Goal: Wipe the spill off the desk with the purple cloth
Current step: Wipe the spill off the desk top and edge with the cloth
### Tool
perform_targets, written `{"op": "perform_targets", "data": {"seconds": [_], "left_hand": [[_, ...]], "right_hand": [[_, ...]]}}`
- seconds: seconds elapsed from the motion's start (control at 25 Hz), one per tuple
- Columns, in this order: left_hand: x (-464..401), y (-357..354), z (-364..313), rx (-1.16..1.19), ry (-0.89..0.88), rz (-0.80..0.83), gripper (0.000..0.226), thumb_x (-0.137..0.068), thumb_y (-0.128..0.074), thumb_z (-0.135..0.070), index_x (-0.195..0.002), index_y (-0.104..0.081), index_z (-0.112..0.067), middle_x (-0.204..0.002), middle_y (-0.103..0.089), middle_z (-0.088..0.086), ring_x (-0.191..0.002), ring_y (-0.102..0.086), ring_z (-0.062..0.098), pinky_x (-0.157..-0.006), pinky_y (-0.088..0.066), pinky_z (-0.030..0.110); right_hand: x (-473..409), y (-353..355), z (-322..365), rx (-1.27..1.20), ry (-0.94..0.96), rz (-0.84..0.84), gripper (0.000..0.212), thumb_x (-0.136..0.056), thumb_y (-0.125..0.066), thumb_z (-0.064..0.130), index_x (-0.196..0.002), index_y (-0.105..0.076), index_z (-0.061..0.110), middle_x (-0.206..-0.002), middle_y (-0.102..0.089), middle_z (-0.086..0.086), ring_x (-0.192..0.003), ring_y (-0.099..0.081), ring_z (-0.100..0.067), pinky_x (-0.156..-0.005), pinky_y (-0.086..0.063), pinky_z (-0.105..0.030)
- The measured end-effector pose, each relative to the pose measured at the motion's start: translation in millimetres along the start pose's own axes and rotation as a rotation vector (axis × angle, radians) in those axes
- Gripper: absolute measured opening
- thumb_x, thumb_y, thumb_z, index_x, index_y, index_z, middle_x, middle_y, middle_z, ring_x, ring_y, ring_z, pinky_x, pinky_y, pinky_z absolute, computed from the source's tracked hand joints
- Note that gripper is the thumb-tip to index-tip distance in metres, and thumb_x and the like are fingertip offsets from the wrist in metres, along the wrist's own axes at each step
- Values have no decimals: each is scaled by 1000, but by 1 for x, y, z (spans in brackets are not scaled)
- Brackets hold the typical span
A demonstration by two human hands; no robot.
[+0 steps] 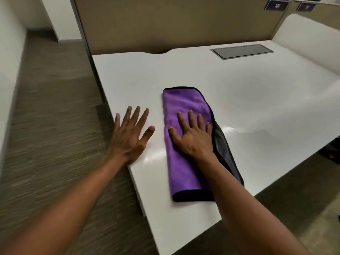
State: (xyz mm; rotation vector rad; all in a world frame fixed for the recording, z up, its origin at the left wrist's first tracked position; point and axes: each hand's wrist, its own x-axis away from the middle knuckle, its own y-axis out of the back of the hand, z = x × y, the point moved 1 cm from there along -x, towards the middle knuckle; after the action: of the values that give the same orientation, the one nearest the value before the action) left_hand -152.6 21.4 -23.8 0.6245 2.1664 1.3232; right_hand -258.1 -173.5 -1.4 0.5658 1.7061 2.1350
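Observation:
The purple cloth (184, 162), folded long with a black hem and a grey underside showing at its right edge, lies flat on the white desk (257, 92). My right hand (193, 137) presses flat on the middle of the cloth, fingers straight and spread. My left hand (130, 135) rests flat on the bare desk near its left edge, a little left of the cloth, fingers spread. Faint shiny patches show on the desk beside the cloth; I cannot tell if they are spill or glare.
A grey cable hatch (242, 51) is set into the desk at the back right. A tan partition (174, 24) walls the far side. The desk's left and near edges drop to carpeted floor (55, 126).

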Motion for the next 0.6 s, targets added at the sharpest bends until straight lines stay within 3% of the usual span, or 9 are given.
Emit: {"op": "perform_targets", "data": {"seconds": [0.08,0.2,0.44,0.6], "left_hand": [[-1,4,-6,-84,17,37,80,-91,-1,-75,-161,-2,-36,-170,2,-5,-155,14,12,-125,13,45],[0,9,-9,-69,62,119,79,-91,-7,-70,-161,-2,-35,-170,3,-4,-156,11,13,-126,9,39],[2,7,-12,-153,71,169,76,-92,-7,-73,-160,2,-39,-170,7,-6,-156,10,14,-127,5,39],[-1,3,-5,-146,67,139,81,-90,-7,-80,-160,-2,-40,-170,2,-8,-157,8,14,-127,4,38]], "right_hand": [[11,-7,4,9,138,18,75,-95,-15,76,-163,-4,47,-176,0,5,-162,3,-27,-129,4,-54],[18,-4,-16,17,303,26,76,-91,-12,81,-161,-5,53,-175,-2,11,-162,0,-20,-130,0,-49],[-8,27,-151,54,-46,-40,84,-85,-14,86,-161,-11,50,-175,-8,5,-162,-6,-24,-129,-7,-49],[-11,27,-159,-6,-167,-45,77,-93,-19,78,-162,-10,48,-176,-7,3,-162,-4,-28,-129,-5,-54]]}}
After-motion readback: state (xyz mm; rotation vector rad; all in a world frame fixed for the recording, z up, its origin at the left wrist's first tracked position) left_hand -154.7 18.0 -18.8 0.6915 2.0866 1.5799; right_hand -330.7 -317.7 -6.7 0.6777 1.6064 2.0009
